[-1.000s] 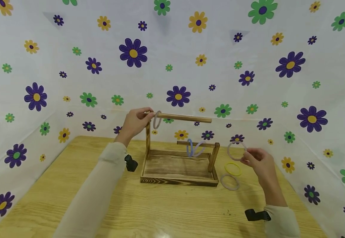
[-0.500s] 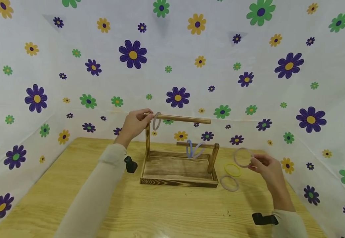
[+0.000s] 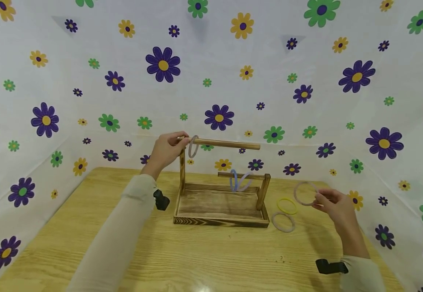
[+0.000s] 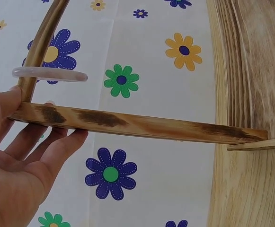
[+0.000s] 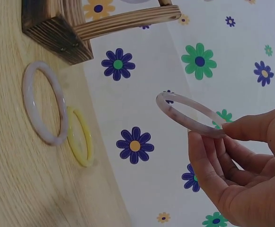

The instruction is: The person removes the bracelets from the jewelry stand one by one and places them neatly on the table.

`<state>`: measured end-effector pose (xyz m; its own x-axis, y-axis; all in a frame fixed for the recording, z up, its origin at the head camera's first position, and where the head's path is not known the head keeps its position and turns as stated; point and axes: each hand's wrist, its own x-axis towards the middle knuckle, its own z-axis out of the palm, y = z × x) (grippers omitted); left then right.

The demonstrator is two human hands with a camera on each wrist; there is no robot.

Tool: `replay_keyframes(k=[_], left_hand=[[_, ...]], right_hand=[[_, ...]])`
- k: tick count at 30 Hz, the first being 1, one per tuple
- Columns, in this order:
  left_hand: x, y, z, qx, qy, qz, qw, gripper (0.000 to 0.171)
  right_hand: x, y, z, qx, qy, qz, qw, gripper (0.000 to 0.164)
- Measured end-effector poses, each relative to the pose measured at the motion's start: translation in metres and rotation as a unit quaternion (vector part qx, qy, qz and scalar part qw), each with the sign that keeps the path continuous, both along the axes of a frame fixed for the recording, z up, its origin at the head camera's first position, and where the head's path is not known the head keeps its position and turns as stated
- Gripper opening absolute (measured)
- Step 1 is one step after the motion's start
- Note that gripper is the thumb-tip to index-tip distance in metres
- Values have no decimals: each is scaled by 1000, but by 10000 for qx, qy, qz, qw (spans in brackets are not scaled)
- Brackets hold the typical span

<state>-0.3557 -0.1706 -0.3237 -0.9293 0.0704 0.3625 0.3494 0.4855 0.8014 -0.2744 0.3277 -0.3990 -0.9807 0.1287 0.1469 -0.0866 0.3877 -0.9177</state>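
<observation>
My left hand (image 3: 165, 151) grips the top of the tall post (image 4: 151, 127) of a wooden bangle stand (image 3: 222, 222), thumb at the joint with the upper bar (image 3: 229, 144). A pale greyish bangle (image 4: 49, 74) hangs around that bar, close to the thumb. Off to the stand's right, my right hand (image 3: 337, 206) pinches a pale, translucent bangle (image 5: 180, 117) between thumb and fingers, above the table. Around the lower bar (image 3: 224, 175) hang a blue bangle (image 3: 236, 182) and a lilac one.
On the table right of the stand lie a yellow bangle (image 5: 86, 130) and a pale lilac bangle (image 5: 28, 92), side by side. Wooden tabletop (image 3: 196, 259) extends in front of the stand. A white flower-print cloth (image 3: 134, 97) encloses the back and sides.
Holding the pale bangle, my right hand has moved rightward and slightly down, farther from the stand. My left hand stays at the post's top; the hanging bangles keep their places.
</observation>
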Motion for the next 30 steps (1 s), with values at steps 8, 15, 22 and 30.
replay_keyframes(k=[8,15,22,30], left_hand=[[1,0,2,55,-3,-64,10000,30],[2,-1,2,55,31,-78,9999,29],[3,-1,1,7,125,-43,9999,31],[1,0,-1,52,112,-75,9999,31]], right_hand=[[-4,8,-7,-33,-332,-166,9993,37],[-12,19,-17,181,-662,-212,9974,40],[-23,35,-23,561,-791,-163,9952,41],[-32,50,-29,813,-1178,-178,9895,41]])
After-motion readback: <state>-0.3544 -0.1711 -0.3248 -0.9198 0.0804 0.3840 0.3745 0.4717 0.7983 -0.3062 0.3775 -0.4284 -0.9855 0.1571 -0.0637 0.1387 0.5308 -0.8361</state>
